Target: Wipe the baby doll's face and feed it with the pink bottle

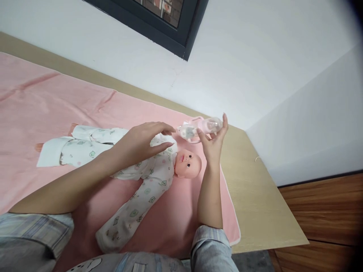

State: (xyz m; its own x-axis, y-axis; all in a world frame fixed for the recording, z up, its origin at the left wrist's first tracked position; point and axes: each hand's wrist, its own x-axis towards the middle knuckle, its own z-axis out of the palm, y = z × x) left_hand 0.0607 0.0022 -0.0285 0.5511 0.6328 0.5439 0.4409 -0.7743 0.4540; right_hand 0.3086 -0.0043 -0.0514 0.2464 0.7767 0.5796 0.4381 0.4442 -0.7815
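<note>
My right hand (212, 145) grips a clear baby bottle (188, 130) with pink handles, holding it on its side above the far edge of the pink blanket. The bottle's capped or teat end points left, and its detail is too small to tell. My left hand (143, 140) hovers open over the doll's chest, thumb and fingers apart, with the fingertips close to the bottle's left end. Whether they touch it I cannot tell. Below the hands a baby doll (188, 165) lies on its back in white printed clothes (154, 185), partly hidden by my left forearm.
The pink blanket (42, 102) covers much of a light wooden table (249, 196) set against a white wall (221, 56). A dark window frame (159, 36) is above. Brown wooden panels (326, 211) stand at the lower right, beyond the table's edge.
</note>
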